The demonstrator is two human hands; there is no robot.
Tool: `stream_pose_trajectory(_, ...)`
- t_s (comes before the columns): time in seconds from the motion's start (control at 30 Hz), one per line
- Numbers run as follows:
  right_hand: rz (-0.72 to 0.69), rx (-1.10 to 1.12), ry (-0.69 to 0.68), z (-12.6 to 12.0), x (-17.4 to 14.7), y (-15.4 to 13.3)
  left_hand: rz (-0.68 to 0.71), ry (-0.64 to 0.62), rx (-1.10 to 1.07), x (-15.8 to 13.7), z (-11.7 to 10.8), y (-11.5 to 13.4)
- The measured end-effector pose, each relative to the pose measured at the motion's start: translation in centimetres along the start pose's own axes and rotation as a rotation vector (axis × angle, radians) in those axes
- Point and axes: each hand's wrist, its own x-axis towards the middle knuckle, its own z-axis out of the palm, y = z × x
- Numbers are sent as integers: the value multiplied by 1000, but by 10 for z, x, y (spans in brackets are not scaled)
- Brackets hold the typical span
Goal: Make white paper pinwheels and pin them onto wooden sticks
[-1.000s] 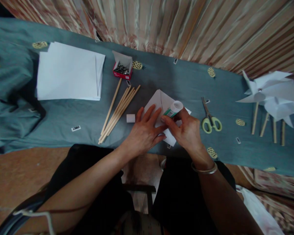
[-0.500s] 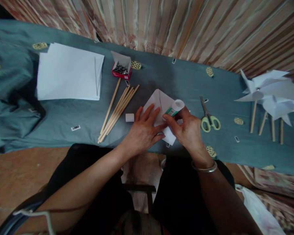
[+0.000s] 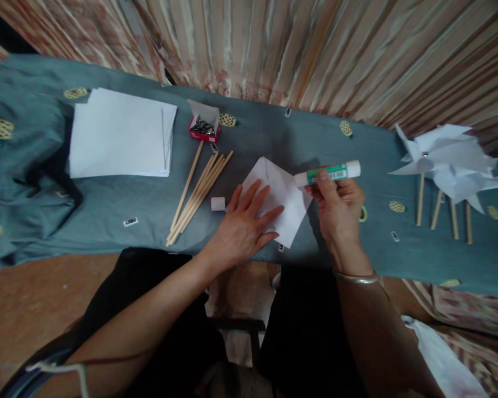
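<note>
My left hand lies with fingers spread on a white sheet of paper, which has a slit running in from its far corner. Part of the paper is hidden under that hand. In my right hand is an uncapped green and white glue stick, held nearly level above the paper's right side with its open end to the left. The white glue cap lies just left of my left fingertips. Behind my right hand, a bit of a green scissors handle shows.
Several wooden sticks lie left of the paper, below a red box of small metal pieces. A stack of white paper is farther left. Paper pinwheels on sticks lie at the right of the teal cloth.
My right hand has lifted the glue stick off the paper and moved right, turning it nearly level. My left hand stays on the paper, its fingers more spread. The scissors are now mostly covered.
</note>
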Motion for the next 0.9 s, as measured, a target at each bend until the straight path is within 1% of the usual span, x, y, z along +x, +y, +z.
stream_pose_trajectory(0.07, 115, 169, 4, -1, 4, 1, 52, 50, -9, -1, -7, 1)
stream_pose_trajectory(0.13, 217, 283, -22, -2, 7, 1, 67, 117, -23, -4, -18, -2)
stream_pose_trajectory(0.23, 342, 408, -80, -1, 7, -2, -6, 228, -2, -13, -37, -15)
stream_pose_trajectory(0.3, 401, 471, -123, 1, 5, -5, -85, 268, 38, -21, -47, -27)
stream_pose_trajectory(0.37, 458, 510, -178, 4, 2, -8, -178, 254, 80, -28, -53, -38)
stream_pose_trajectory(0.47, 543, 524, -273, 9, -4, -11, -232, 188, 80, -34, -55, -48)
stream_pose_trajectory(0.53, 577, 533, -315, 12, -8, -13, -248, 157, 31, -35, -55, -50)
stream_pose_trajectory(0.6, 589, 556, -327, 14, -12, -13, -293, 177, -55, -34, -55, -49)
stream_pose_trajectory(0.67, 597, 573, -330, 16, -14, -14, -396, 263, -205, -30, -54, -44)
stream_pose_trajectory(0.7, 601, 576, -331, 17, -15, -14, -465, 326, -326, -28, -54, -41)
stream_pose_trajectory(0.77, 612, 578, -340, 19, -17, -16, -605, 459, -677, -21, -52, -33)
stream_pose_trajectory(0.83, 623, 585, -353, 21, -19, -17, -698, 547, -1090, -13, -50, -24)
stream_pose_trajectory(0.9, 632, 593, -362, 25, -22, -19, -762, 543, -1406, -4, -49, -16)
